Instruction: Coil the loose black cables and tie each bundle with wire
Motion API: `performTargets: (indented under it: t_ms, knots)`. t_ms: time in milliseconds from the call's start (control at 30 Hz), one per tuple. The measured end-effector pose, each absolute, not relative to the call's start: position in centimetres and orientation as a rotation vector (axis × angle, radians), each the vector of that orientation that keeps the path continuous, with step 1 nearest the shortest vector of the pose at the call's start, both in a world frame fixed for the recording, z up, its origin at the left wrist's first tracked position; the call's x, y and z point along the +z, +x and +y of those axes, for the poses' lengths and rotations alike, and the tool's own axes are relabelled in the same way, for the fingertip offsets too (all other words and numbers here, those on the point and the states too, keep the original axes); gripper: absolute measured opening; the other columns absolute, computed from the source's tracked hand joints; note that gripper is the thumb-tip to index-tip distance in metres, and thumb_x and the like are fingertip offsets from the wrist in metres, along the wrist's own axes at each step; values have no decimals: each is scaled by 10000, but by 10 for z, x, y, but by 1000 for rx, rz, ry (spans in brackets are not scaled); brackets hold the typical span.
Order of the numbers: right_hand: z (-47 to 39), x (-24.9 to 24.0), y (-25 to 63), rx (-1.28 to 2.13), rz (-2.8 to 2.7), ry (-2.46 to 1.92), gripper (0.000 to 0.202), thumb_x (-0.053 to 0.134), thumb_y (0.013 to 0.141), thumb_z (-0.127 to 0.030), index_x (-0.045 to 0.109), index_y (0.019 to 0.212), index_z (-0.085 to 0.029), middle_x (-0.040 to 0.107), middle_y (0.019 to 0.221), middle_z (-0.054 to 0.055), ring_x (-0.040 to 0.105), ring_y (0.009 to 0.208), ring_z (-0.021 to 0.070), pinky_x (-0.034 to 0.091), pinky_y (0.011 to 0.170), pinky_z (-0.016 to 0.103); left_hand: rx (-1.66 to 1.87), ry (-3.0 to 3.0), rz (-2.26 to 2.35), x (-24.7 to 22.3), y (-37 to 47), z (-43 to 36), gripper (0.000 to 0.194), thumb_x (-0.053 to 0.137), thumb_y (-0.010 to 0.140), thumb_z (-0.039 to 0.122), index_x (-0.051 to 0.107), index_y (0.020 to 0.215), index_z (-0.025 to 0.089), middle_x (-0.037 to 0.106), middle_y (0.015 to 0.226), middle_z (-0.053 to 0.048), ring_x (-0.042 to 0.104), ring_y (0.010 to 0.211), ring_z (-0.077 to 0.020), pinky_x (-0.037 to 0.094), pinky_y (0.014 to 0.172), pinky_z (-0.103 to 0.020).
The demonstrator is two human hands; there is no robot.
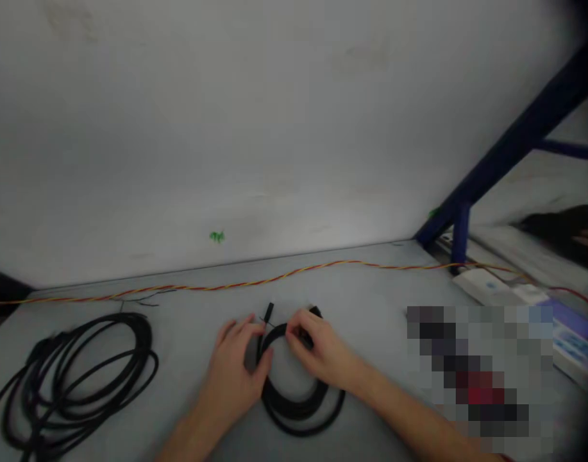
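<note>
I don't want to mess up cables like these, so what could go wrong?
The black coil might spring open if the left hand and right hand move away. Its outer loop sticks out and could snag. The other black cable lies in loose, crossing loops, so it may tangle.

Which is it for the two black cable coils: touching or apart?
Apart. The head view shows bare grey table between the left coil and the middle coil; the left hand also sits between.

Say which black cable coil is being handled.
The smaller coil, with the left hand and right hand on it; the larger, looser coil lies untouched.
</note>
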State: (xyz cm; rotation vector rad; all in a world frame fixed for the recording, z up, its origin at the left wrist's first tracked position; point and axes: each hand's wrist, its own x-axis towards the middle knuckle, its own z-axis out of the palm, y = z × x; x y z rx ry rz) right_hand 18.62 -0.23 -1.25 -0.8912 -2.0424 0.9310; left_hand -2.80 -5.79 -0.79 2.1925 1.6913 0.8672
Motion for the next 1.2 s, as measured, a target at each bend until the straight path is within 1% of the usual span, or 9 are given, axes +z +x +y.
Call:
performTargets:
  t_ms: [200,300,400,500,600,733,867,1033,1200]
  knots:
    - [1,-11,191,944,-2045,-834,94,551,941,-126,565,923,-218,613,876,14,584,811,164,462,744,275,908,2041,1704,-6,-38,-53,301,743,873,327,705,1163,259,722,1235,-87,662,1185,-281,543,1035,-476]
    - [2,-11,193,948,-2052,-810,134,567,881,-86,568,909,-217,612,876,9,589,808,159,463,741,267,937,2038,1901,-6,-38,-53,352,816,791,400,741,1086,223,717,1128,-92,671,1079,-295,559,969,-462]
    - [1,-12,194,913,-2114,-804,188,608,771,-61,567,865,-219,604,856,0,594,799,163,455,739,272,723,2035,2071,-1,-34,-59,372,778,827,474,768,1110,231,707,954,-54,686,902,-262,567,828,-401]
    - [-1,-14,194,866,-2143,-830,200,637,715,-75,558,823,-222,593,821,-7,589,781,169,443,722,275,498,2044,2047,3,-26,-67,361,703,894,463,762,1199,281,701,914,-25,698,821,-219,545,739,-333]
    - [-2,-16,195,845,-2157,-830,204,643,686,-89,546,802,-225,590,803,-5,585,783,179,440,724,282,411,2096,2043,3,-16,-74,455,670,905,456,713,1325,285,713,936,-40,709,853,-238,536,725,-327]
    - [-2,-14,197,880,-2190,-783,230,636,639,-88,510,769,-230,577,771,-12,574,796,187,441,766,298,331,2061,2012,0,-10,-74,503,570,941,349,646,1426,237,730,886,-54,702,806,-245,527,717,-339]
    - [-2,-9,200,930,-2239,-700,255,635,598,-83,487,746,-229,577,747,-24,550,783,183,438,822,319,400,1976,1915,2,-13,-68,535,554,914,277,630,1434,181,733,867,-42,683,759,-218,522,711,-321]
    - [-3,-7,199,924,-2291,-705,231,655,616,-87,511,737,-221,587,767,-13,555,792,187,444,840,329,501,1952,1849,5,-16,-63,506,561,890,252,673,1382,203,692,749,1,637,650,-175,477,630,-274]
    - [-2,-9,197,820,-2357,-721,158,678,735,-100,597,816,-209,628,834,15,595,854,202,462,870,338,603,1946,1806,4,-16,-65,474,566,883,254,708,1333,211,692,730,7,627,631,-159,474,607,-253]
